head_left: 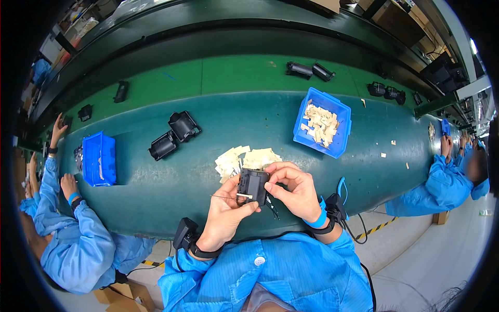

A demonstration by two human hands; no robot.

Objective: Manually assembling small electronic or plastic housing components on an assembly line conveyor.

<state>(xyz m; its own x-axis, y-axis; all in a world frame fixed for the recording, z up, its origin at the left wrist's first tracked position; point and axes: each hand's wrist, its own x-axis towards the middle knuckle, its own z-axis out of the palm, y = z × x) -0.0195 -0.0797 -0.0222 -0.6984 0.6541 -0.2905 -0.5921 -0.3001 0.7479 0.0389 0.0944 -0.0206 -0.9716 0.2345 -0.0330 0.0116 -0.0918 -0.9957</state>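
A small black plastic housing (253,184) is held over the near edge of the green workbench (171,177). My left hand (224,216) grips it from below, with the thumb on its lower front. My right hand (292,188) grips its right side and top with the fingertips. Thin dark wires hang from the part, one sticking out to the left. Just behind it lies a heap of pale cream pads (244,159).
Two black housings (173,135) lie on the bench to the left. A blue bin (322,122) of cream pads stands to the right, another blue bin (99,158) far left. More black parts ride the green conveyor (309,70). People in blue coats work at both sides.
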